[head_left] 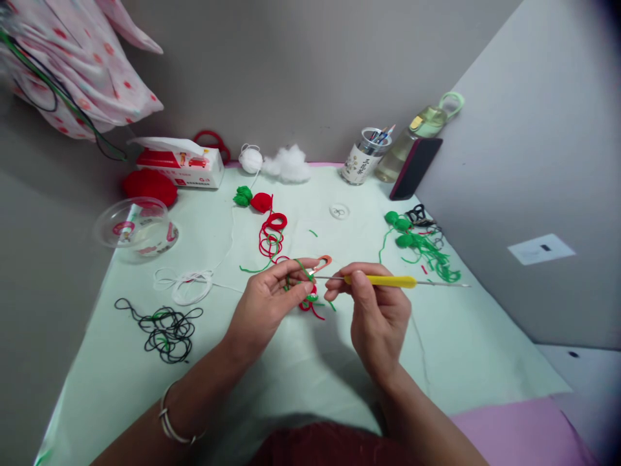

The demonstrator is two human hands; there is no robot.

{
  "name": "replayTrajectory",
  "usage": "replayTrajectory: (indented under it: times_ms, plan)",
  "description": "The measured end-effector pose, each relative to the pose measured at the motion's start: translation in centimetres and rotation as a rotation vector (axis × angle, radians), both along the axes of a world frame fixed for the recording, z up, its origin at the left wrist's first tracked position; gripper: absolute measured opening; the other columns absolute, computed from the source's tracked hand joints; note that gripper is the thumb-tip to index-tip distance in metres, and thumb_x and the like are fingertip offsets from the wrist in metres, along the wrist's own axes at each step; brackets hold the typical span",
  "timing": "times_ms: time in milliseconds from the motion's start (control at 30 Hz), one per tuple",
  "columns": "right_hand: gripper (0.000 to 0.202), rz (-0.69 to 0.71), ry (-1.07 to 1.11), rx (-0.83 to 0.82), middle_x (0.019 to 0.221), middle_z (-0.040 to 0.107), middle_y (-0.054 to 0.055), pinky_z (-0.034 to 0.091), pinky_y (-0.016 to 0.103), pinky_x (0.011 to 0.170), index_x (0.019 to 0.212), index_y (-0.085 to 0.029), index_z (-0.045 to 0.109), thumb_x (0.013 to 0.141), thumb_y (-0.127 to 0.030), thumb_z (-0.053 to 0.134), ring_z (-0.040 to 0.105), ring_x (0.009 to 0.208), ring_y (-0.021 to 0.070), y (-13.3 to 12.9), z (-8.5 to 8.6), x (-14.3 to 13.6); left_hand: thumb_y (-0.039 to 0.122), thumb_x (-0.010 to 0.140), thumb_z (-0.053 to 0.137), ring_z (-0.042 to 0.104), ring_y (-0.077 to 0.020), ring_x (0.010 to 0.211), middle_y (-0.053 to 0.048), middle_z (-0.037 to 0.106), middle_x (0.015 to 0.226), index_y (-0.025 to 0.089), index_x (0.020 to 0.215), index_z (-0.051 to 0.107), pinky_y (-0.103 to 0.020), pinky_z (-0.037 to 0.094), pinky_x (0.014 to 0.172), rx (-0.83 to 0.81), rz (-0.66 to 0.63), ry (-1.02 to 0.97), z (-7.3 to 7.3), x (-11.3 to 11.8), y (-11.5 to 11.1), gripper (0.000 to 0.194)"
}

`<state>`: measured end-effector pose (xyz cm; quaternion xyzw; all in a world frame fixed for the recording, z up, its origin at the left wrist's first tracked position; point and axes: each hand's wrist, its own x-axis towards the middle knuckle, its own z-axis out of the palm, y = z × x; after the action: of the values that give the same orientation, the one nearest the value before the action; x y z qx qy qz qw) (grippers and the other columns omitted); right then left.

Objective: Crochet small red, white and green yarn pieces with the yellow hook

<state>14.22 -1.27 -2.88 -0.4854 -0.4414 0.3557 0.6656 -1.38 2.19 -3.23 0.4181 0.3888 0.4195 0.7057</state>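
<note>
Pinched in my left hand [276, 294] is a small crochet piece [313, 296] in red, green and white, its upper part hidden by my fingers. Loose red and green yarn ends hang below it. An orange stitch marker [323, 262] sticks up from its top. My right hand [381, 310] grips a crochet hook [388, 281] by its yellow handle. The hook's thin metal shaft points left and meets the work at my left fingertips; whether its tip is inside a stitch I cannot tell. Green yarn runs over my left fingers.
Red yarn [272, 239] lies in loops beyond my left hand. Tangled black cord [167, 333], white yarn [191, 287] and a clear plastic tub [158, 243] are on the left. Green yarn pieces [422, 246], a phone [416, 169], a bottle [400, 152] and a pen holder [359, 165] stand right.
</note>
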Motion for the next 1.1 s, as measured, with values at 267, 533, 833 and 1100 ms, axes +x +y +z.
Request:
replayTrajectory:
  times_ms: [267,533,833,1100]
  plan:
    - [0.017,0.014,-0.032,0.020,0.079,0.074,0.002,0.064,0.030,0.060,0.094,-0.022,0.077,0.101,-0.034,0.068,0.071,0.062,0.0147,-0.26,0.11,0.03,0.025,0.087,0.080,0.060,-0.0162,0.083,0.000,0.066,0.086,0.023,0.114,0.082,-0.030,0.049,0.081,0.003,0.006,0.013,0.21,-0.19,-0.02,0.027]
    - [0.015,0.004,-0.060,0.019,0.078,0.075,0.001,0.063,0.028,0.061,0.095,-0.023,0.078,0.101,-0.031,0.067,0.072,0.062,0.0143,-0.18,0.07,0.05,0.024,0.084,0.082,0.062,-0.0162,0.086,-0.002,0.068,0.092,0.023,0.119,0.081,-0.029,0.049,0.080,-0.027,0.018,0.017,0.32,0.11,-0.10,0.035]
    - [0.016,0.024,-0.106,0.082,0.080,0.074,0.001,0.062,0.027,0.061,0.096,-0.022,0.078,0.103,-0.024,0.063,0.071,0.063,0.0132,-0.56,0.16,0.10,0.023,0.082,0.085,0.062,-0.0137,0.080,0.000,0.067,0.088,0.025,0.120,0.081,-0.028,0.051,0.077,-0.022,0.008,0.005,0.77,0.21,-0.04,0.038]
    - [0.016,-0.013,-0.151,0.104,0.081,0.075,0.001,0.063,0.026,0.059,0.095,-0.021,0.077,0.103,-0.024,0.064,0.072,0.063,0.0132,-0.42,0.05,0.14,0.024,0.082,0.084,0.063,-0.0131,0.081,0.000,0.067,0.091,0.024,0.120,0.080,-0.027,0.052,0.076,-0.022,-0.004,0.023,0.76,0.25,-0.01,0.038]
